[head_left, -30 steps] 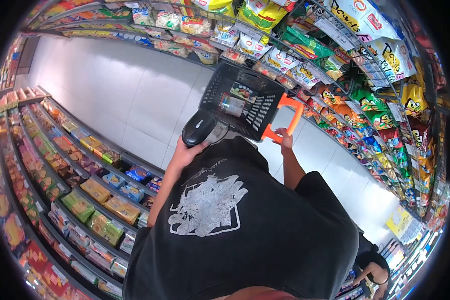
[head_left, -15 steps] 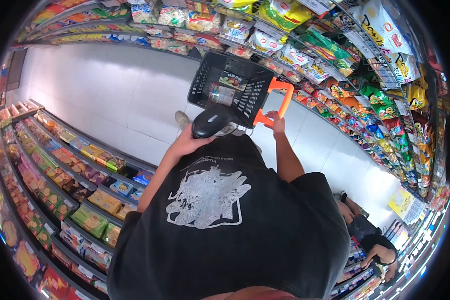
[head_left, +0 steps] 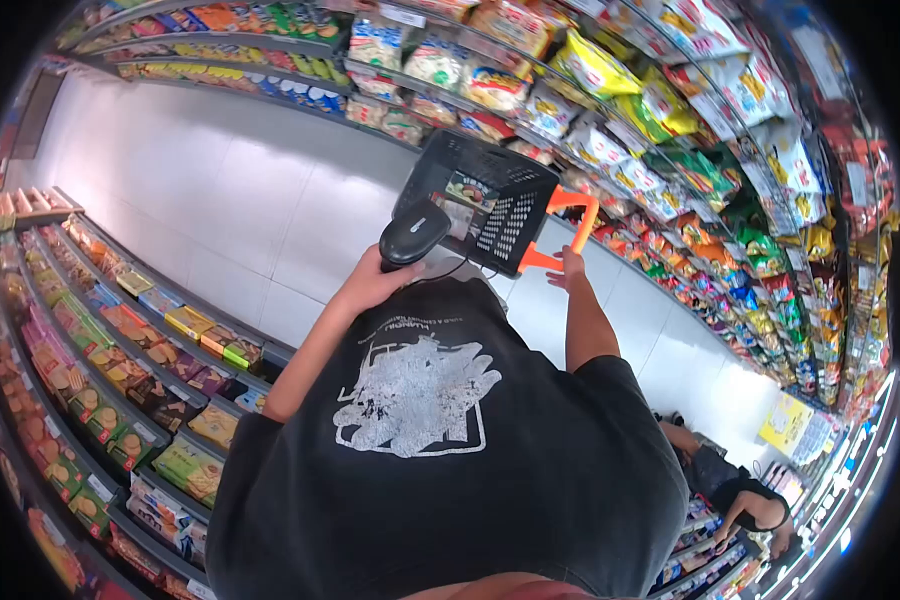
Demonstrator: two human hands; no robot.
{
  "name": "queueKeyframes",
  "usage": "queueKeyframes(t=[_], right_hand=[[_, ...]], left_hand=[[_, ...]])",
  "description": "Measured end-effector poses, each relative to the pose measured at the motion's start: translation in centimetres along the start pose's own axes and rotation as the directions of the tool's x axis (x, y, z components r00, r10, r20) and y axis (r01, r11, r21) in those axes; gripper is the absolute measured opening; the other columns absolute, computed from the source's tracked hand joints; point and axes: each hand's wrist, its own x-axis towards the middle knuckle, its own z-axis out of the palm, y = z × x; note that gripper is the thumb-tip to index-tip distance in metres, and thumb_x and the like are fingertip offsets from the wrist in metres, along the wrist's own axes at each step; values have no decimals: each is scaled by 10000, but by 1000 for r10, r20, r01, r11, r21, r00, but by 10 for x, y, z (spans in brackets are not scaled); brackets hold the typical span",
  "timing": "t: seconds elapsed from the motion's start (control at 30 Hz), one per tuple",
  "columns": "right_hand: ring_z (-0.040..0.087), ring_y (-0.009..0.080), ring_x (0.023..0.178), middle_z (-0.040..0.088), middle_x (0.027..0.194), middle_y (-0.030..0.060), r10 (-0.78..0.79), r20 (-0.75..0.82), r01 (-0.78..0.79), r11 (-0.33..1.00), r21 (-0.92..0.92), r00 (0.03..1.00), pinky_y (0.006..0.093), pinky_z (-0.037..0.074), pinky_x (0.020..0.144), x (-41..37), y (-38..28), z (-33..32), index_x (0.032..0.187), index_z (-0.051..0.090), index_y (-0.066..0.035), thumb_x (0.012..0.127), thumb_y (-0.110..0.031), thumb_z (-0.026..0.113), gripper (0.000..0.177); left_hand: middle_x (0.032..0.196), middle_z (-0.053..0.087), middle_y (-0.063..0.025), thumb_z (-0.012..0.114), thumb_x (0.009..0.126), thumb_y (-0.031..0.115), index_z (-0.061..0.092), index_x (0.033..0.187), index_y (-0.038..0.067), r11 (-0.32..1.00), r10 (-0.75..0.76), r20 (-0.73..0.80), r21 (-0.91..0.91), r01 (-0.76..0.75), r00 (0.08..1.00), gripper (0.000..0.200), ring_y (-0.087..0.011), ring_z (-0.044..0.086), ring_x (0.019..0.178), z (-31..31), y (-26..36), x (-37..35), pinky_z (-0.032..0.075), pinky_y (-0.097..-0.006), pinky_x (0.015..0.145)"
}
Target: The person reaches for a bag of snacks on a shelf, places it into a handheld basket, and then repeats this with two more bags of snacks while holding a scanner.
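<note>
My left hand (head_left: 378, 281) is wrapped round a black handheld device (head_left: 414, 236), out in front of my dark T-shirt. A thin black cable hangs near the device. On the other side, my right hand (head_left: 571, 268) has its fingers closed round the orange handle (head_left: 585, 222) of a black shopping basket (head_left: 506, 222). The basket has perforated walls. Inside it lie a dark printed packet (head_left: 472, 190) and a lighter packet, which the device partly covers.
Snack shelves (head_left: 660, 180) with hanging bags run along the top and right. Shelves of boxed biscuits (head_left: 185, 470) line the left. Pale floor (head_left: 240, 200) lies between them. Another person (head_left: 740, 495) bends by a shelf at the lower right.
The basket and my right hand have shifted slightly right and down in view. The device has moved a little left and up. Both shelf rows have shifted in view.
</note>
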Motion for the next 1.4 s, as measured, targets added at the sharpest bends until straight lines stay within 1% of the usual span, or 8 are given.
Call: queueKeyframes(t=[0.37, 0.5, 0.57, 0.73, 0.9, 1.03, 1.27, 1.4], right_hand=[[642, 455, 1005, 557, 1233, 252, -51, 217, 8, 981, 194, 975, 559, 542, 862, -2, -25, 119, 1194, 568, -110, 965, -409, 515, 380], [668, 425, 890, 541, 1248, 252, -90, 298, 19, 972, 232, 950, 531, 561, 834, -22, -36, 171, 1190, 578, -131, 958, -392, 526, 354], [683, 377, 758, 613, 1107, 253, -136, 278, 90, 981, 172, 951, 493, 593, 764, -31, -47, 195, 1184, 580, -108, 960, -395, 517, 371], [680, 322, 647, 667, 871, 228, -166, 305, 122, 980, 157, 938, 447, 615, 655, -41, -58, 253, 1175, 575, -73, 960, -399, 506, 397], [682, 323, 637, 654, 863, 213, -232, 264, 196, 968, 154, 936, 434, 615, 613, -59, -70, 319, 1151, 588, -59, 937, -386, 522, 396], [684, 306, 616, 625, 821, 176, -267, 239, 237, 960, 146, 934, 411, 618, 582, -74, -88, 371, 1108, 608, -39, 927, -354, 524, 373], [679, 266, 584, 628, 809, 154, -320, 305, 308, 947, 89, 897, 344, 610, 540, -91, -106, 461, 1086, 611, -33, 964, -355, 471, 372], [688, 270, 633, 639, 897, 168, -281, 359, 274, 959, 70, 890, 335, 613, 560, -95, -123, 497, 1112, 616, -61, 991, -326, 452, 334]], left_hand=[[873, 687, -8, 740, 858, 120, 684, 998, -2, 994, 59, -287, -68, -82, 956, 194, -75, 574, 804, -101, -20, -54, 475, -272, 750], [863, 694, -13, 740, 854, 118, 686, 987, -4, 988, 90, -362, -83, -128, 928, 189, -86, 585, 806, -136, -25, -51, 481, -280, 766], [868, 693, -14, 742, 852, 115, 685, 984, 0, 990, 91, -378, -66, -125, 921, 184, -87, 586, 812, -156, -25, -47, 482, -281, 772], [901, 693, -17, 746, 845, 104, 679, 1003, 9, 993, 37, -364, -94, -76, 931, 196, -91, 588, 838, -219, -18, -32, 482, -283, 787], [918, 688, -11, 748, 838, 84, 667, 1054, 11, 995, 62, -379, -49, -87, 923, 242, -100, 595, 855, -298, 4, -4, 486, -289, 793], [941, 686, -6, 750, 840, 77, 664, 1097, 28, 986, -131, -281, -134, 96, 951, 276, -91, 599, 875, -358, 20, 22, 490, -279, 814], [988, 642, 2, 790, 791, 33, 599, 1155, 26, 999, -7, -250, -44, -4, 968, 411, -93, 571, 904, -433, 37, 50, 477, -275, 814], [969, 697, -16, 785, 803, 67, 655, 1066, 15, 991, -4, -322, -126, -39, 947, 298, -90, 611, 885, -457, 35, 66, 495, -277, 808]])
